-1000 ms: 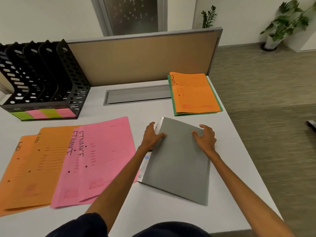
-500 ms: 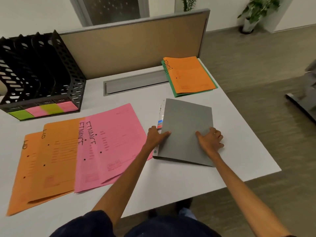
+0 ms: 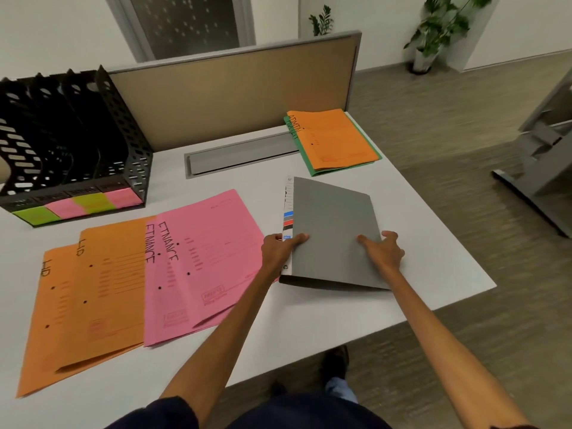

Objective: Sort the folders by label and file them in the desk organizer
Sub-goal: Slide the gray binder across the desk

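A grey folder lies on the white desk near its right front. My left hand grips its left spine edge, thumb on the cover. My right hand presses flat on the cover near its lower right corner. Two pink folders marked FINANCE overlap two orange folders marked HR at the left. An orange folder marked ADMIN rests on a green one at the back right. The black desk organizer stands at the back left with green and pink labels on its slots.
A tan partition panel runs along the desk's back edge, with a grey cable tray cover in front of it. The desk's right edge drops to carpet. A grey furniture base stands to the right, and a potted plant beyond.
The folder has slid away from me and turned straighter on the desk. Both hands moved from its far edge to its near end. My view has pulled back and up.
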